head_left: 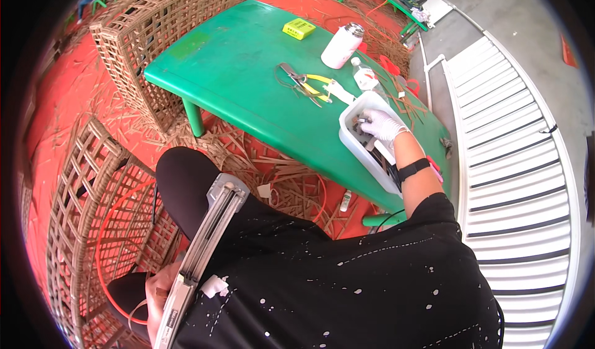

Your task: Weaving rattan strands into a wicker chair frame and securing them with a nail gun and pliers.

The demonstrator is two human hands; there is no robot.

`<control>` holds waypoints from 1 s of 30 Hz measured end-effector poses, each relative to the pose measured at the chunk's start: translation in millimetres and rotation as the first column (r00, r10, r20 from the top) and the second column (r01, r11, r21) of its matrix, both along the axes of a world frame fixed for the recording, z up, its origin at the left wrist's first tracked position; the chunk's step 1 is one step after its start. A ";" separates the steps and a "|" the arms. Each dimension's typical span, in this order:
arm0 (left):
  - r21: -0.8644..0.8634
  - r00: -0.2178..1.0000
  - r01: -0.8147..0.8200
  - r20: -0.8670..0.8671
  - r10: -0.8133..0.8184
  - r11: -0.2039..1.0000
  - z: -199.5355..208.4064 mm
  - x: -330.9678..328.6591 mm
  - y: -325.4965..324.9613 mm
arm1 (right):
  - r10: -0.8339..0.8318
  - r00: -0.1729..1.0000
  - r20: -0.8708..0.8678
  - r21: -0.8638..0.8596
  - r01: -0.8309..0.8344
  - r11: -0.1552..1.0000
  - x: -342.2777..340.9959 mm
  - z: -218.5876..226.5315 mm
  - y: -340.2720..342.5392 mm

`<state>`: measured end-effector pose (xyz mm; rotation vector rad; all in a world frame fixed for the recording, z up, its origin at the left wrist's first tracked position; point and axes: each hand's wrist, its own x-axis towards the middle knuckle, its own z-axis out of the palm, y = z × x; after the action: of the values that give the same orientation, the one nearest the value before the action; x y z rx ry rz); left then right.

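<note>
The gloved right hand (379, 125) is inside a bin (355, 147) near the table's (248, 58) near right corner; the left hand (160, 287) is against a metal tool (202, 240). Both grips unclear.

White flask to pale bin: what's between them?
In the head view, a small clear bottle is between the white flask and pale bin; a white piece lies left of the bottle.

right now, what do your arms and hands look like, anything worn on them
The right hand wears a white glove with a ribbed cuff. Above it, a black band circles the forearm, which is bare up to a black sleeve. The left hand shows no glove; its sleeve can't be made out.
</note>
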<state>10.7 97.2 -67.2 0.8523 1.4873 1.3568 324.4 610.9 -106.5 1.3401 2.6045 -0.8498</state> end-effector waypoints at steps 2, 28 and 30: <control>-0.004 1.000 0.001 0.000 -0.001 1.000 -0.7 0.0 0.6 | -0.052 0.999 -0.011 -0.068 0.051 0.996 -7.8 6.2 -7.7; 0.039 0.969 0.201 -0.157 -0.192 0.979 8.1 -11.2 -5.2 | -0.017 0.982 -0.188 0.086 0.034 0.996 -34.8 97.0 -49.7; 0.070 0.976 0.159 -0.161 -0.146 0.985 -5.0 -10.8 -12.3 | 0.019 0.946 -0.324 0.089 0.011 0.996 -64.2 101.8 -61.7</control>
<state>-0.1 84.9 -72.2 1.1244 1.4586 1.2678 260.1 549.2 -4.7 1.3131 2.9230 -1.0451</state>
